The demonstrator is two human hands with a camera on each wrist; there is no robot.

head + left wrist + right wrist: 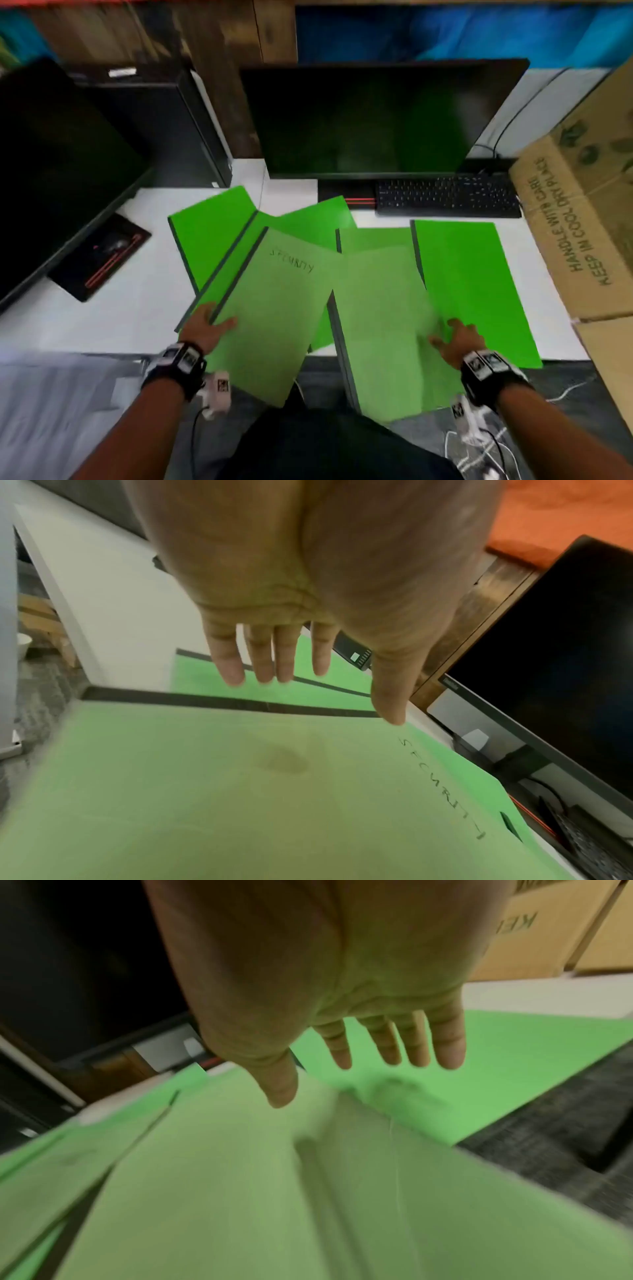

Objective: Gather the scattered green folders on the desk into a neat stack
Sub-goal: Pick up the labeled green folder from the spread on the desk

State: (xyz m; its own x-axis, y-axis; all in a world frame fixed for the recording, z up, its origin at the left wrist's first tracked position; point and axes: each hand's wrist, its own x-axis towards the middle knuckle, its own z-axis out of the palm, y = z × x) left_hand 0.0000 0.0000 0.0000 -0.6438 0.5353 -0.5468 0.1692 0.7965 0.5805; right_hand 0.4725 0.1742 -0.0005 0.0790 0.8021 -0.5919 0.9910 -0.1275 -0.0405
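On the far left a dark screen [51,171] leans over the white desk [130,308], and a black mouse pad [99,255] lies by its foot. Next come the green folders, spread out and lapping over each other in the middle of the desk. The far-left folder [209,226] lies flat at a slant, partly under its neighbours. The left hand [205,325] is over the left edge of the marked folder [270,318], which has a word written in pen near its top and sticks out past the front edge of the desk. The left wrist view shows this hand with straight, spread fingers [232,666], holding nothing. Behind the folders stands a black monitor [370,120] with a keyboard [445,197] in front of it. The pale folder [380,329] also hangs out over the desk edge, and it looks blurry. The right hand [455,342] is over its right side, flat and open too, gripping nothing. To its right lies the bright folder [469,284], flat on the desk. A cardboard box [582,219] with printed words sits at the far right.
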